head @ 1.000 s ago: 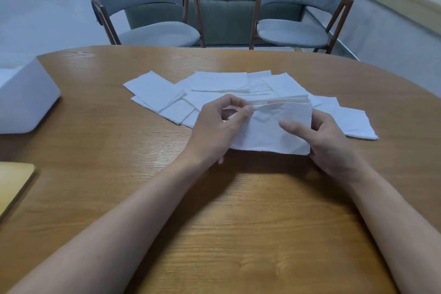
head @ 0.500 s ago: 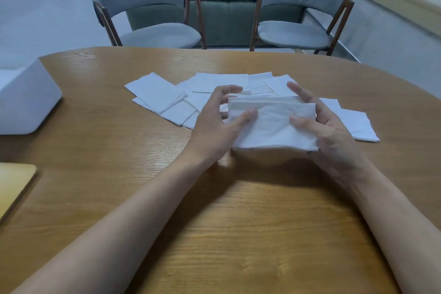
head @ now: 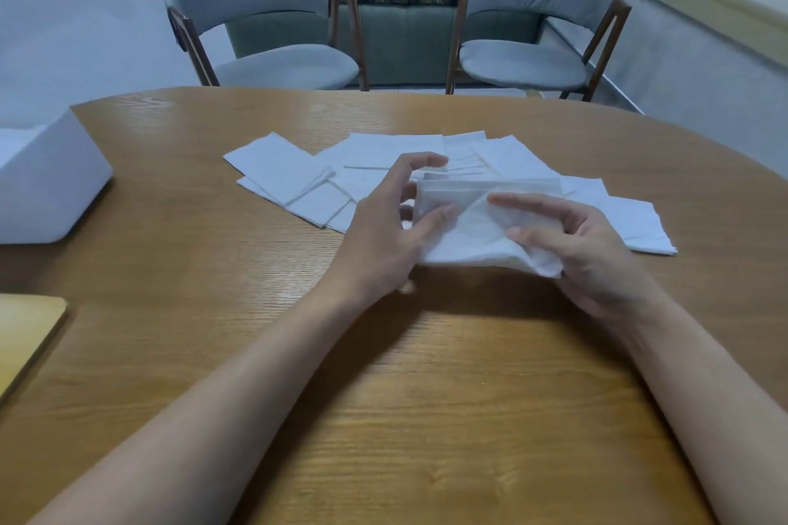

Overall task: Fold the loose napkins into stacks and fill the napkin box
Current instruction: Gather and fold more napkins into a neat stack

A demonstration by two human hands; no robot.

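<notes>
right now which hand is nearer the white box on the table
Left. The left hand grips the napkin at its box-side end, well apart from the white box; the right hand holds its other end, farther away.

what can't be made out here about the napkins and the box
Head view only:
napkin box: cut off by the left edge, inside unseen.
held napkin: layer count, covered by left hand and right hand.
loose napkins: count, middle ones behind the hands.
yellow object: cut off at left edge.

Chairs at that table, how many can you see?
2. The left chair and the right chair both stand past the table's far edge, facing it; others may sit outside the frame.
</notes>
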